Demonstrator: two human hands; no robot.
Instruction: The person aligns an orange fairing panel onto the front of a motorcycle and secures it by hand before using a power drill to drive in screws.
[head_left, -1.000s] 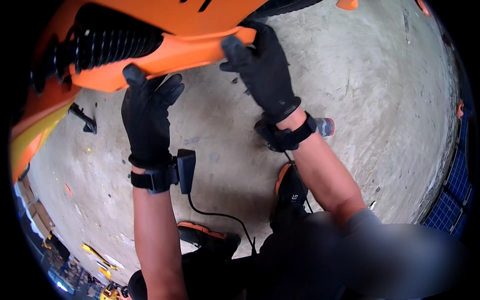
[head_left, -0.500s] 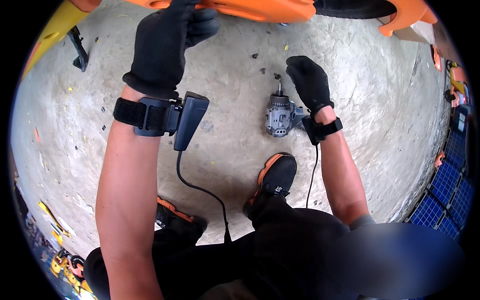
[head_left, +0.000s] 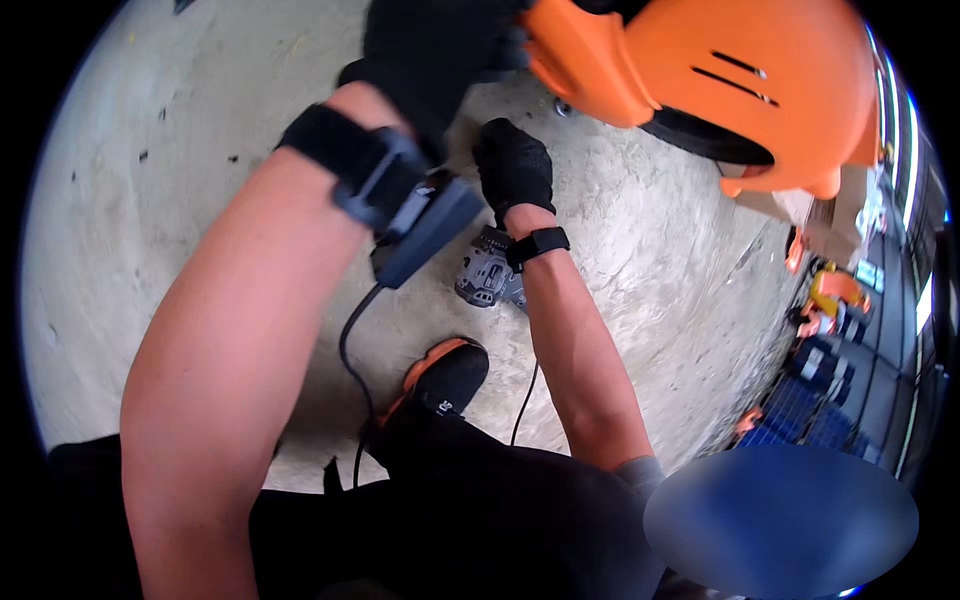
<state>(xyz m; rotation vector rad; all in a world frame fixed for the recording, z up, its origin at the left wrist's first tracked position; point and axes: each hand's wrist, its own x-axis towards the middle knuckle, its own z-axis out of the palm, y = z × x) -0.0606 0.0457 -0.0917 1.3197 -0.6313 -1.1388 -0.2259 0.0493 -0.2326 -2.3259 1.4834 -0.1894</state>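
My left hand (head_left: 435, 55), in a black glove, is at the top beside the left end of an orange plastic body panel (head_left: 590, 65). Motion blurs its fingers, so their grip on the panel is unclear. My right hand (head_left: 513, 165), also gloved in black, is held with its fingers curled in; anything inside them is hidden. Just below it a grey and black power drill (head_left: 484, 275) rests on the concrete floor, partly covered by my right wrist. Its front end does not show. Both wrists carry strapped black devices with cables.
A rounded orange fender (head_left: 790, 75) with slots covers a black tyre (head_left: 710, 135) at upper right. Cardboard boxes (head_left: 835, 225) stand behind it. Blue crates (head_left: 790, 405) and orange parts line the right side. My shoe (head_left: 445, 378) stands below the drill on the concrete floor (head_left: 650, 270).
The view has swung right, bringing more of the orange fender in. My left hand has moved right along the orange panel. My right hand has shifted forward from the drill, fingers still curled.
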